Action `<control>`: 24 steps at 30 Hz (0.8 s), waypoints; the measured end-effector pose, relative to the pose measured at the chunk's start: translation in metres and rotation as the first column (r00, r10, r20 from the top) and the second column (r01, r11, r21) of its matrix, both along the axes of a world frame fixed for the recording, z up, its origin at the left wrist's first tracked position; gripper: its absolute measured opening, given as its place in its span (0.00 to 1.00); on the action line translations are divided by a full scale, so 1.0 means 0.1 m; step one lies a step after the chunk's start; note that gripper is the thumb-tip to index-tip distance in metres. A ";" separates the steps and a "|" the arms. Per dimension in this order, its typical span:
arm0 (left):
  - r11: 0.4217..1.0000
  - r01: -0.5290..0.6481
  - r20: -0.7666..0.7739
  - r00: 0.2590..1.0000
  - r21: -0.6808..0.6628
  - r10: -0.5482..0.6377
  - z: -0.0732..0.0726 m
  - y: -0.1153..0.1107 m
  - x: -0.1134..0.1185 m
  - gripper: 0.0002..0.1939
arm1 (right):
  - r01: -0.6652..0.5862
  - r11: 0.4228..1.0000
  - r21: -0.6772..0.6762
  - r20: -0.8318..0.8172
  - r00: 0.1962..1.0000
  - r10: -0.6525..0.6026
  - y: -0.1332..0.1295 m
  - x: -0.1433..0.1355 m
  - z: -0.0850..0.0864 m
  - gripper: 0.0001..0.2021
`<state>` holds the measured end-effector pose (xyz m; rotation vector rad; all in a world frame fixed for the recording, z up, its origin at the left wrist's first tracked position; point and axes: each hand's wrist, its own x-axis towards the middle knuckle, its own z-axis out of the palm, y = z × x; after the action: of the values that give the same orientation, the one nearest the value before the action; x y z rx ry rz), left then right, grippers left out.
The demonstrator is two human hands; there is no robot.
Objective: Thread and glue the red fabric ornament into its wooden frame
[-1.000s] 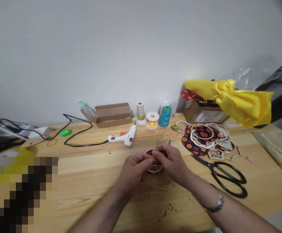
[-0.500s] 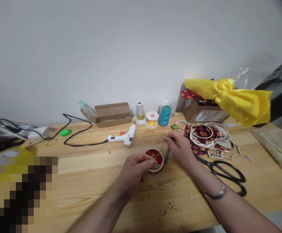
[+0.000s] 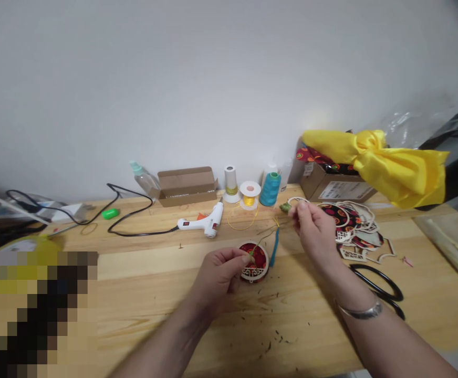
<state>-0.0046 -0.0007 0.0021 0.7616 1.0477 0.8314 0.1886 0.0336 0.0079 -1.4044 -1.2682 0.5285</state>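
- Reaching up and rightward from the bottom edge, the left forearm is bringing the left hand (image 3: 225,270) over the desk (image 3: 142,294), its thumb and forefinger pointing right and its other fingers curling underneath.
- The left grip is closing on the thin green cord (image 3: 261,240), pinching it just above the patterned red disc (image 3: 259,255).
- That disc, with its pale fretwork rim, is lying flat on the desk, its left edge partly hiding behind the left fingertips.
- The right forearm is slanting in from the lower right, a silver bracelet (image 3: 365,313) circling its wrist, and the right hand (image 3: 318,233) is angling up and to the left, well apart from the left one.
- The right grip is closing at thumb and forefinger near the green knotted bundle (image 3: 285,208); whether any cord is sitting between those fingertips, I cannot tell.
- The cord is trailing up and right from the left fingertips towards the right hand.
- A blue tassel (image 3: 275,248) is lying just right of the disc, while the black scissors (image 3: 382,283) are showing their handles beyond the right forearm.
- Left of the spools, the white glue gun (image 3: 203,224) is resting on the desk.
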 end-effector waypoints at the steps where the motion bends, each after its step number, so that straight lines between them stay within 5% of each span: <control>1: 1.000 -0.018 -0.008 1.000 -0.001 0.018 0.01 0.01 0.00 0.07 | -0.048 0.998 -0.031 0.000 0.999 0.048 -0.04 -0.04 0.01 0.19; 5: 0.998 -0.060 -0.025 0.998 0.003 0.060 0.06 0.03 0.01 0.08 | -0.387 0.900 -0.202 0.020 0.917 0.399 -0.22 -0.30 -0.01 0.21; 8: 0.998 -0.061 -0.030 0.998 0.016 0.061 0.09 0.03 0.01 0.08 | -0.501 0.821 -0.275 -0.128 0.865 0.485 -0.30 -0.46 -0.05 0.17; 14: 0.999 -0.028 -0.012 1.000 0.038 0.028 0.11 0.02 0.03 0.07 | -0.613 0.733 -0.294 -0.679 0.674 0.292 -0.32 -0.54 -0.04 0.12; 20: 0.997 0.015 -0.020 1.000 0.079 -0.013 0.10 0.01 0.04 0.06 | -0.573 0.764 -0.297 -0.664 0.699 0.267 -0.32 -0.55 -0.05 0.11; 24: 0.986 0.082 -0.035 0.996 0.148 -0.078 0.11 0.00 0.04 0.07 | -0.624 0.723 -0.297 -0.673 0.674 0.305 -0.34 -0.57 -0.04 0.11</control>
<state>-0.0002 -0.0004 0.0126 0.9387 0.9815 0.8384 0.1315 -0.0004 0.0042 -1.1347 -0.9970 1.6540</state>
